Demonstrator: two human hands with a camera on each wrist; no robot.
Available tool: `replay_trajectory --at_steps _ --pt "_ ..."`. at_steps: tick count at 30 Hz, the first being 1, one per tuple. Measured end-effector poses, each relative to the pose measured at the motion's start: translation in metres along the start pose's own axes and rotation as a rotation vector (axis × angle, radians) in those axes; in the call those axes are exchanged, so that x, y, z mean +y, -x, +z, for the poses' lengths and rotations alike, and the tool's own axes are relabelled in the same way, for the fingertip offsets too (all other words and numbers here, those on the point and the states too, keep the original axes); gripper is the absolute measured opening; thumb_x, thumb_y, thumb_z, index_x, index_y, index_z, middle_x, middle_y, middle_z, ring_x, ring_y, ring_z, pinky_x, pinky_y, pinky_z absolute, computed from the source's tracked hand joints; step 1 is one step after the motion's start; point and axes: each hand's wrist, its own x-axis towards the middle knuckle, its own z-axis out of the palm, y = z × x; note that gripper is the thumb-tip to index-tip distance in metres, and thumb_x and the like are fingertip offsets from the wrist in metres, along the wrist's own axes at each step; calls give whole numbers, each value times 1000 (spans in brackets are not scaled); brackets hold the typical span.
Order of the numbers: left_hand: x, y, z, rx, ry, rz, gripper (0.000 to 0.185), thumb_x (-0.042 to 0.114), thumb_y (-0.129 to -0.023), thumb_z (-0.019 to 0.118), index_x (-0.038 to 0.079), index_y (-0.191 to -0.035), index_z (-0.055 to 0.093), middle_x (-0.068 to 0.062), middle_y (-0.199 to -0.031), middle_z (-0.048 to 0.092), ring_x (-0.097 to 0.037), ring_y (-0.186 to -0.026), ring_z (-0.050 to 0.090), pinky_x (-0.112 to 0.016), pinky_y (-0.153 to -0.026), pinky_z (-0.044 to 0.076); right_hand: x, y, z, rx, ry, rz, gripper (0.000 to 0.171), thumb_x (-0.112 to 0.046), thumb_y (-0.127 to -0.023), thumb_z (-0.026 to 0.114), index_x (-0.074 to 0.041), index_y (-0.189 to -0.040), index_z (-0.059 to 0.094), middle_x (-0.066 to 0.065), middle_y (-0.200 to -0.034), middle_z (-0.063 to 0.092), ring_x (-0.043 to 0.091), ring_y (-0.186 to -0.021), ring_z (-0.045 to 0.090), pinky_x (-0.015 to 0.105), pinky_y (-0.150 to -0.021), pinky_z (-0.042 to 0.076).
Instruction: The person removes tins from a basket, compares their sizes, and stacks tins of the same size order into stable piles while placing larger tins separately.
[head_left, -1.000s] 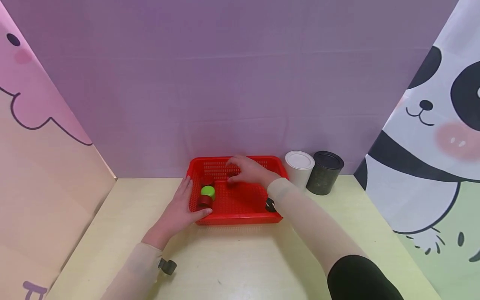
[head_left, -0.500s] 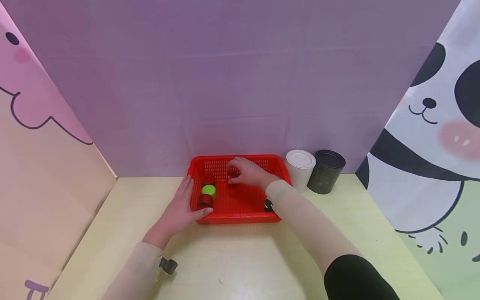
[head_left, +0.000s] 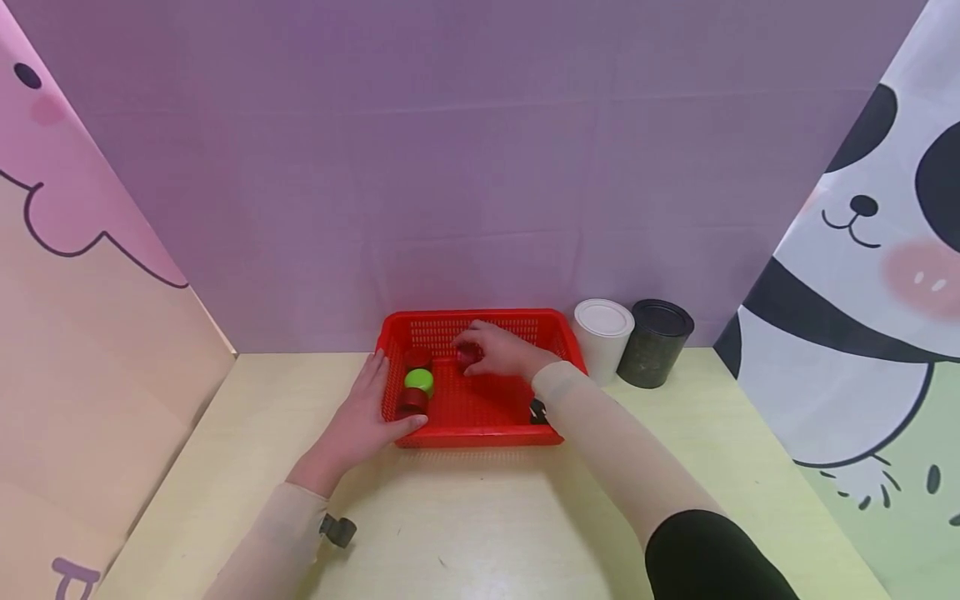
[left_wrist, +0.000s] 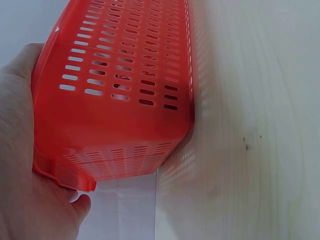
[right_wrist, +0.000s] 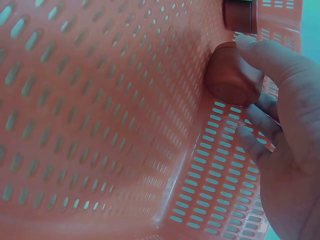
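A red perforated plastic basket (head_left: pixel 480 437) stands on the table against the back wall. My left hand (head_left: pixel 365 417) grips its near left corner, thumb over the front rim and fingers along the left side. Inside the basket my right hand (head_left: pixel 498 348) holds a small dark red cylinder (right_wrist: pixel 230 75) between thumb and fingers, close to the basket's mesh. Along the left inner wall sit a green-topped cylinder (head_left: pixel 418 382), a red cylinder (head_left: pixel 417 358) behind it and a dark red cylinder (head_left: pixel 412 402) in front.
A white can (head_left: pixel 600 342) and a black can (head_left: pixel 655 343) stand upright just right of the basket, at the back. The purple cloth wall (head_left: pixel 480 167) rises directly behind. Pale wooden tabletop (head_left: pixel 480 525) stretches toward me.
The right hand has shifted slightly, its fingers drawing in around the dark red cylinder. The left hand keeps its place on the basket, and the head view has turned a little.
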Motion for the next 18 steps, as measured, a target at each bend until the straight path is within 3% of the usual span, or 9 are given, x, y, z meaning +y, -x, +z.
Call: replay_trajectory --at_steps 18 --pt "-4 3 0 6 4 -16 130 55 -86 91 7 -178 14 -12 -185 9 -38 -170 11 -63 -109 55 1 -3 6 -13 -41 -5 66 -10 -91 93 -22 -150 67 -6 -134 60 19 -123 60 34 -103 62"
